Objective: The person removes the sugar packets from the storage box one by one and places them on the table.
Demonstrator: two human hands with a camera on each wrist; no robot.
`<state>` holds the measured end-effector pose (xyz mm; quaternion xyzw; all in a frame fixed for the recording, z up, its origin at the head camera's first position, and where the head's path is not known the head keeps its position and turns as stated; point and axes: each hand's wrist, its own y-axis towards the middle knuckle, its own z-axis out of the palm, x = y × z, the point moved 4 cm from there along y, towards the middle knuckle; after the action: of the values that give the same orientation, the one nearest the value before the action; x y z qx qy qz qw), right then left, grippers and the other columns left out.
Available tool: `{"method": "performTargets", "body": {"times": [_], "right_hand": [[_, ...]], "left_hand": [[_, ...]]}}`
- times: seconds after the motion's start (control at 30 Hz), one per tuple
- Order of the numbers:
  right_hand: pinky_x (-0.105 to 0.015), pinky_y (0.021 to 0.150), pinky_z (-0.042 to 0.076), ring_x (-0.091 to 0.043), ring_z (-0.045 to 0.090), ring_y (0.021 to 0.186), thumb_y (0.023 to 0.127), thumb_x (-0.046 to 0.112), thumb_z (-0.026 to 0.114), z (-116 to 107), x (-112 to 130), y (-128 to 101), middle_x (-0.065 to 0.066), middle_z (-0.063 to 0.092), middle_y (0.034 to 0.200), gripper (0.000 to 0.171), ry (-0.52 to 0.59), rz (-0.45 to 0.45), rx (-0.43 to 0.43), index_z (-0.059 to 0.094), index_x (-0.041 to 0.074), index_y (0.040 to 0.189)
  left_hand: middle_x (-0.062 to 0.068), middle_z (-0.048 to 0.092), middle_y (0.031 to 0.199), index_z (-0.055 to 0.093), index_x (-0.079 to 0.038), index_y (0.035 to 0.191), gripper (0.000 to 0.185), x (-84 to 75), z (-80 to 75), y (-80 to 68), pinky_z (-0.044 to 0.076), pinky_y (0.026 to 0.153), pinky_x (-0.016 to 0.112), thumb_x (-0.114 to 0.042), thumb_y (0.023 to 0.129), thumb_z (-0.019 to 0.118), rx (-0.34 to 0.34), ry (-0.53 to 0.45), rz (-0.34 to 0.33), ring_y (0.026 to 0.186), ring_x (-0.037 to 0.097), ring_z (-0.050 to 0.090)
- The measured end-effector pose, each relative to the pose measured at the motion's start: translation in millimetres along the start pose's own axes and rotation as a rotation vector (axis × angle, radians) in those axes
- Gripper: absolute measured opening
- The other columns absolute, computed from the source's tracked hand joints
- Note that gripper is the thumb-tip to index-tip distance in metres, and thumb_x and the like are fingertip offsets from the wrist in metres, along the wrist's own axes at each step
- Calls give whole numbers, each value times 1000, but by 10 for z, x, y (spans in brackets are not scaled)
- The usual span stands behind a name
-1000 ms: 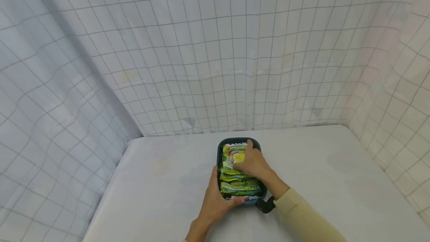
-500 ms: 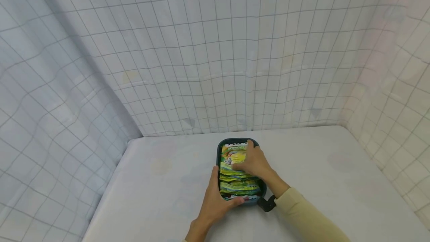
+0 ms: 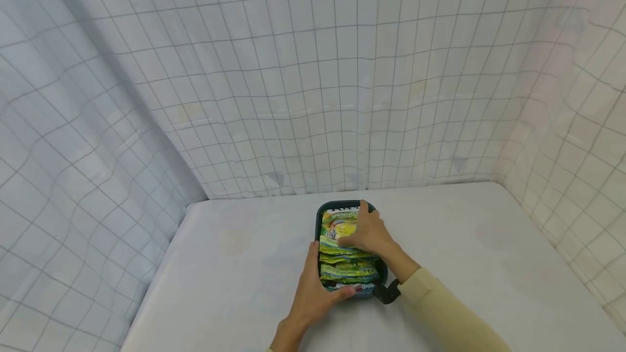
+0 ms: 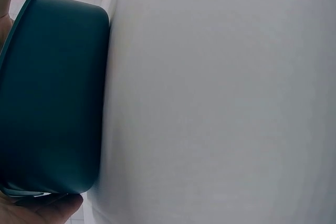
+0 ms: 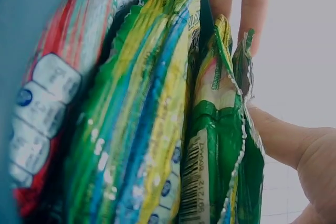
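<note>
A dark green plastic tub [image 3: 319, 224] stands on the white table, filled with glossy green and yellow candy packets [image 3: 337, 230]. My left hand [image 3: 311, 292] grips its near left corner, fingers along the left side and thumb across the near edge. In the left wrist view the smooth tub wall [image 4: 58, 93] stands against the tabletop. My right hand [image 3: 370, 237] lies over the top packet, thumb on its face and index finger stretched toward the far rim. In the right wrist view the thumb [image 5: 278, 135] touches a packet's crimped edge.
A red and white packet [image 5: 47, 103] sits beside the green ones at the tub's near end. A black wrist device [image 3: 386, 292] hangs by the right sleeve [image 3: 450, 314]. White grid-patterned curtains [image 3: 342, 80] enclose the table [image 3: 235, 265] at back and sides.
Both hands keep nearly the same positions on the tub and the packets. The tub has shifted very slightly left in view.
</note>
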<state>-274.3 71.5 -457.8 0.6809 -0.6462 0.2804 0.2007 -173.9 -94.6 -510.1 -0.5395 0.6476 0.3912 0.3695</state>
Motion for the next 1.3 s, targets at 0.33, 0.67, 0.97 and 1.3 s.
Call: {"method": "performTargets", "body": {"times": [0.33,0.67,0.97,1.3], "right_hand": [[-60,96,49,-52,52,124,72,34,94,-46,-92,66,-38,43,144,126,124,42,19,12,-2,160],[-61,101,44,-46,47,130,74,20,93,11,-205,85,-24,41,153,106,427,-10,36,31,11,160],[-47,89,53,-37,55,115,78,0,87,35,-236,81,-21,44,149,87,693,-43,61,45,10,154],[-47,92,53,-43,48,129,81,-4,83,-34,-303,27,-22,33,159,87,763,-67,59,41,7,156]], "left_hand": [[15,19,167,9,-6,164,127,-17,13,21,32,115,56,-41,75,93,-6,-25,24,150,31,27],[18,17,167,11,-5,163,127,-12,-20,24,28,116,57,-45,74,92,-17,36,-18,151,34,23],[19,17,166,9,-4,163,129,32,-33,6,28,116,58,-47,73,92,-14,34,-56,151,35,22],[16,25,164,9,-6,163,128,40,18,48,30,116,56,-47,73,92,15,10,-49,147,32,31]]}}
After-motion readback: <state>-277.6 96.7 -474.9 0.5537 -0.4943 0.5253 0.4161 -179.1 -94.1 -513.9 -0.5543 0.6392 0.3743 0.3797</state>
